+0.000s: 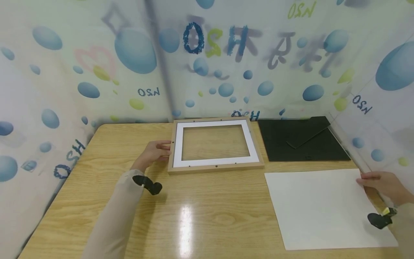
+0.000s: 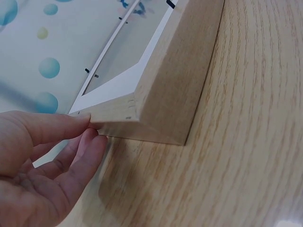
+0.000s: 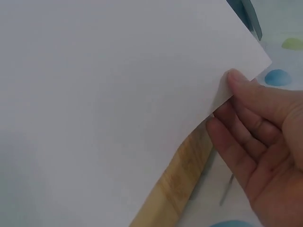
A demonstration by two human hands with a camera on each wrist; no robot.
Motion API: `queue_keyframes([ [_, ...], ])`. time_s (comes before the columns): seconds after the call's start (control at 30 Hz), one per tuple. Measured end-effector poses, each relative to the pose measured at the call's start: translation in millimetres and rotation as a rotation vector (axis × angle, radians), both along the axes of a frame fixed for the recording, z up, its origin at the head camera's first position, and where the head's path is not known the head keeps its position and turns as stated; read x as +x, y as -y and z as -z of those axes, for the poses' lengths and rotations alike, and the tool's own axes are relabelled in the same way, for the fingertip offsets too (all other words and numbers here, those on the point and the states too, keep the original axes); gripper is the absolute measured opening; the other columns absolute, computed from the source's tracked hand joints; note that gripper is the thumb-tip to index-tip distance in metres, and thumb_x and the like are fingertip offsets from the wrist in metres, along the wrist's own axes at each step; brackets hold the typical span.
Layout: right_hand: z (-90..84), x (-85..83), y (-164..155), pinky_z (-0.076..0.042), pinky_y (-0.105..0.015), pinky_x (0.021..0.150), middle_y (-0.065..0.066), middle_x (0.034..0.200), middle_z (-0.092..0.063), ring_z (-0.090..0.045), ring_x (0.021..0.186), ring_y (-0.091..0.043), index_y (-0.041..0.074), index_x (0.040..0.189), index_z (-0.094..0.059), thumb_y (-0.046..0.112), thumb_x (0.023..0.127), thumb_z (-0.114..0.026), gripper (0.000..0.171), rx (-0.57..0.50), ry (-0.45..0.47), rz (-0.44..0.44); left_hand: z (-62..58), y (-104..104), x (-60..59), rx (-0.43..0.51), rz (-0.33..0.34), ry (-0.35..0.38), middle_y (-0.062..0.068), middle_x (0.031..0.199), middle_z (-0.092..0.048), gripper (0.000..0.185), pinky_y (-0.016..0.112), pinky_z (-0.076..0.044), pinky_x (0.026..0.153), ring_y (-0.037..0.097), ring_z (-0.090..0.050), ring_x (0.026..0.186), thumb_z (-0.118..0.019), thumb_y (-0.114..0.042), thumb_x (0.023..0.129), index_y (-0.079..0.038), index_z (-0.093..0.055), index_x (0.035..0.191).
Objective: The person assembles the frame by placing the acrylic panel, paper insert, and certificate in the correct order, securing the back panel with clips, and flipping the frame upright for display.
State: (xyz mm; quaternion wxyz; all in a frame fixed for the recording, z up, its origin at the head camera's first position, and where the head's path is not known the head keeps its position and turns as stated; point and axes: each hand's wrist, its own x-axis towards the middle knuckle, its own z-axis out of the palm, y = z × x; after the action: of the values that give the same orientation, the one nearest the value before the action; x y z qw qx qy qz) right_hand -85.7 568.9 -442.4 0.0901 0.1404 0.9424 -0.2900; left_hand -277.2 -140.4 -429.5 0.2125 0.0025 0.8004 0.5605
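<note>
Got a pale-wood rectangular picture frame with a white card mat lying flat at 12 o'clock on the wood-grain desk. Pinched at its 9 o'clock side by the left hand, probably for steadying. Around 3, a big white rectangular sheet, gripped near its 1 o'clock corner by the right hand, likely for edge control. At 2, a flat black board. Tight toward 12, bubble-print wall right there; loads of sliding room toward 6.
</note>
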Motion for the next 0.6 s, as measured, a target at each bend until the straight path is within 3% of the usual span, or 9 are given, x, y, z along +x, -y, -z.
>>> queue_keyframes([
  [0.13, -8.5, -3.2, 8, -0.052, -0.031, 0.059, -0.032, 0.098, -0.055, -0.057, 0.074, -0.020, -0.025, 0.113, -0.042, 0.038, 0.084, -0.065, 0.073, -0.051, -0.003, -0.005, 0.4, -1, -0.5, -0.003, -0.008, 0.006, 0.026, 0.127, -0.046, 0.052, 0.039, -0.048, 0.086, 0.025, -0.055, 0.101, -0.057, 0.003, 0.088, 0.000, -0.039, 0.137],
  [0.23, -13.1, -4.6, 14, -0.053, -0.029, 0.059, -0.028, 0.098, -0.057, -0.058, 0.072, -0.015, -0.025, 0.114, -0.043, 0.036, 0.083, -0.066, 0.072, -0.100, -0.012, -0.002, 0.3, -1, -0.6, -0.003, -0.007, 0.007, 0.026, 0.127, -0.046, 0.052, 0.039, -0.048, 0.086, 0.026, -0.055, 0.102, -0.057, 0.003, 0.088, 0.000, -0.039, 0.137],
  [0.43, -19.3, -6.4, 22, -0.054, -0.027, 0.061, -0.007, 0.088, -0.066, -0.060, 0.068, -0.003, -0.025, 0.113, -0.045, 0.025, 0.084, -0.067, 0.061, -0.189, -0.068, -0.016, 1.0, 0, -1.0, -0.003, -0.010, 0.009, 0.025, 0.126, -0.047, 0.052, 0.038, -0.048, 0.085, 0.025, -0.055, 0.101, -0.057, 0.002, 0.088, -0.001, -0.040, 0.137],
  [0.6, -20.0, -10.2, 18, -0.054, -0.025, 0.061, 0.002, 0.085, -0.066, -0.061, 0.069, -0.003, -0.024, 0.109, -0.048, 0.025, 0.084, -0.067, 0.058, -0.244, -0.088, -0.041, 1.8, 0, -1.3, 0.003, -0.005, 0.003, 0.026, 0.126, -0.047, 0.052, 0.038, -0.048, 0.086, 0.025, -0.055, 0.101, -0.057, 0.002, 0.088, 0.000, -0.039, 0.137],
])
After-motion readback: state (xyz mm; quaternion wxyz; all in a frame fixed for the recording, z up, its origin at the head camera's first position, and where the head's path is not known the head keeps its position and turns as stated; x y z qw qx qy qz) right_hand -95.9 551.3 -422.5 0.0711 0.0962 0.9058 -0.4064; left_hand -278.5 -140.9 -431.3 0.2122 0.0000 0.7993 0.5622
